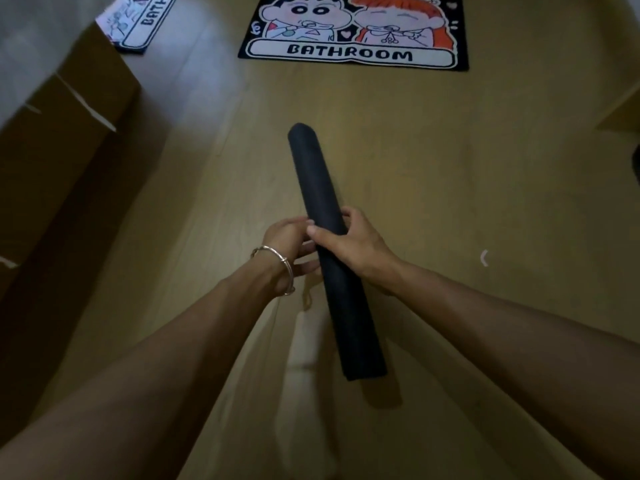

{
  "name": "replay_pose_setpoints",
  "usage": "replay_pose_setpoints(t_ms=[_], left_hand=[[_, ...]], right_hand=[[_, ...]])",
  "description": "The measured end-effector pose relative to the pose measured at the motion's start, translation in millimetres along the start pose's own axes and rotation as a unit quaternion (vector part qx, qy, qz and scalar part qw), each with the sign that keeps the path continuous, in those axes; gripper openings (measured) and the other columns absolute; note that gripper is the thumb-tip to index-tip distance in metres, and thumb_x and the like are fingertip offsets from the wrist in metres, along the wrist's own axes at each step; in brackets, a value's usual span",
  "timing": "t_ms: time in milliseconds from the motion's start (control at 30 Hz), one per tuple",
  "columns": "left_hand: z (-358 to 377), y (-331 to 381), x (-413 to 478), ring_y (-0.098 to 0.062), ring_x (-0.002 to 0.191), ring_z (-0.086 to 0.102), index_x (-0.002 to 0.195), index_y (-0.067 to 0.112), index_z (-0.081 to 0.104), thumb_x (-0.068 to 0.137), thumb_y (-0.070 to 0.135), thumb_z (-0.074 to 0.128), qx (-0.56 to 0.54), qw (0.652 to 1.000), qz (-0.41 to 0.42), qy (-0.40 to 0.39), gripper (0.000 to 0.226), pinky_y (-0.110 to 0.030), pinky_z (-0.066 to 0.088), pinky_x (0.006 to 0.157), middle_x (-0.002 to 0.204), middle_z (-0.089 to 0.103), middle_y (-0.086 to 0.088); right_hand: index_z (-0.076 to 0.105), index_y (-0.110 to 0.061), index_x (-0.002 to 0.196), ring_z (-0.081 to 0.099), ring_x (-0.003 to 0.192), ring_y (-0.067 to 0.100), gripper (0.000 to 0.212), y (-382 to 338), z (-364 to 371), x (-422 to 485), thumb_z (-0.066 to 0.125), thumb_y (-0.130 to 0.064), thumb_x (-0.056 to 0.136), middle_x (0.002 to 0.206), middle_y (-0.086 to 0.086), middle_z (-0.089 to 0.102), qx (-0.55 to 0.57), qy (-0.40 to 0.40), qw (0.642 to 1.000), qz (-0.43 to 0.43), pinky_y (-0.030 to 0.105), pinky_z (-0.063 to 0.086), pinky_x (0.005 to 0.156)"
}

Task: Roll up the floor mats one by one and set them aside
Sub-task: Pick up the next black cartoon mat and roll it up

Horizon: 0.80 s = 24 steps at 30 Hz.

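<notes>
A rolled-up mat [313, 174], a long black tube, is held above the floor pointing away from me. My right hand [353, 245] grips it around the middle from the right. My left hand [287, 242], with a bracelet on the wrist, holds it from the left at the same spot. A flat cartoon mat [353, 32] reading BATHROOM lies on the floor ahead. Another flat mat [142, 19] of the same kind lies at the top left, partly cut off by the frame.
Brown cardboard boxes [65, 133] stand along the left side. Another box corner [620, 109] shows at the right edge. A pale trouser leg [304, 341] is below the roll. The tan wooden floor [450, 185] stretches between me and the flat mat.
</notes>
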State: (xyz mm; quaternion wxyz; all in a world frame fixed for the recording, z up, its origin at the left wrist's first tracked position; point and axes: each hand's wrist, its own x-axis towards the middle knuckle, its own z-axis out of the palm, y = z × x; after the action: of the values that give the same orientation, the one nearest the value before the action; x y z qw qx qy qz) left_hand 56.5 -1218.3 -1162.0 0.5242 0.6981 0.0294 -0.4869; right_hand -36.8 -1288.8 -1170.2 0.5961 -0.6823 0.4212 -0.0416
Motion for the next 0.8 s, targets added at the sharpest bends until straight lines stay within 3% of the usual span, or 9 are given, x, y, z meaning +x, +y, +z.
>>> replay_pose_setpoints(t_ms=[100, 233, 400, 533, 600, 733, 800], left_hand=[[7.0, 2.6, -0.3, -0.013, 0.075, 0.06, 0.111, 0.01, 0.059, 0.091, 0.008, 0.055, 0.021, 0.999, 0.038, -0.006, 0.021, -0.026, 0.05, 0.058, 0.092, 0.064, -0.006], [32.6, 6.8, -5.4, -0.015, 0.079, 0.058, 0.125, 0.001, 0.051, 0.089, 0.011, 0.062, 0.051, 0.993, 0.109, 0.021, 0.039, -0.026, 0.048, 0.068, 0.099, 0.059, -0.007], [50.7, 13.8, -8.7, -0.008, 0.064, 0.052, 0.105, 0.015, 0.039, 0.085, 0.018, 0.069, 0.04, 0.997, 0.07, 0.015, 0.036, -0.025, 0.047, 0.052, 0.083, 0.055, 0.0], [69.0, 24.7, -14.6, -0.023, 0.082, 0.061, 0.12, -0.002, 0.048, 0.085, 0.003, 0.066, 0.028, 0.999, 0.04, 0.005, 0.04, -0.04, 0.055, 0.063, 0.104, 0.062, -0.014], [83.7, 25.3, -15.8, -0.024, 0.086, 0.061, 0.114, 0.005, 0.052, 0.084, -0.002, 0.065, 0.026, 0.998, 0.051, 0.007, 0.033, -0.041, 0.055, 0.062, 0.101, 0.061, -0.012], [123.3, 19.8, -18.9, -0.025, 0.09, 0.063, 0.108, 0.013, 0.048, 0.084, -0.003, 0.065, -0.004, 0.997, 0.072, -0.014, 0.033, -0.038, 0.056, 0.056, 0.108, 0.062, -0.011], [150.3, 14.7, -24.1, -0.024, 0.093, 0.062, 0.115, 0.011, 0.047, 0.085, -0.002, 0.063, -0.007, 0.997, 0.061, -0.039, 0.036, -0.04, 0.057, 0.061, 0.111, 0.061, -0.012]], right_hand=[[0.034, -0.02, 0.138, 0.059, 0.103, 0.016, 0.077, 9.3, -11.9, -1.5, 0.076, -0.033, 0.076, 0.117, -0.005, 0.056, 0.039, -0.012, 0.999, 0.02, 0.036, 0.053, 0.087], [0.045, -0.021, 0.125, 0.066, 0.088, 0.019, 0.06, 18.0, -21.2, -5.4, 0.076, -0.019, 0.074, 0.103, 0.003, 0.065, 0.088, -0.015, 0.995, 0.035, 0.033, 0.057, 0.071], [0.045, -0.025, 0.125, 0.068, 0.086, 0.02, 0.058, 21.9, -37.2, -9.6, 0.074, -0.018, 0.075, 0.102, 0.002, 0.066, 0.117, -0.014, 0.993, 0.022, 0.035, 0.058, 0.071], [0.037, -0.025, 0.137, 0.062, 0.094, 0.013, 0.072, 25.6, -62.0, -10.3, 0.074, -0.02, 0.075, 0.112, -0.003, 0.06, 0.014, -0.004, 1.0, -0.026, 0.027, 0.054, 0.074], [0.032, -0.027, 0.138, 0.06, 0.098, 0.013, 0.081, 26.6, -75.5, -11.1, 0.077, -0.029, 0.071, 0.118, -0.002, 0.057, -0.039, -0.01, 0.999, -0.027, 0.03, 0.054, 0.077], [0.006, -0.036, 0.144, 0.054, 0.116, 0.024, 0.129, 29.0, -110.5, -16.5, 0.083, -0.058, 0.043, 0.138, 0.005, 0.043, -0.137, -0.016, 0.99, 0.006, 0.045, 0.052, 0.09], [-0.005, -0.037, 0.145, 0.055, 0.112, 0.027, 0.126, 32.0, -138.6, -23.9, 0.081, -0.054, 0.056, 0.139, 0.01, 0.039, -0.201, -0.001, 0.979, 0.019, 0.045, 0.053, 0.087]])
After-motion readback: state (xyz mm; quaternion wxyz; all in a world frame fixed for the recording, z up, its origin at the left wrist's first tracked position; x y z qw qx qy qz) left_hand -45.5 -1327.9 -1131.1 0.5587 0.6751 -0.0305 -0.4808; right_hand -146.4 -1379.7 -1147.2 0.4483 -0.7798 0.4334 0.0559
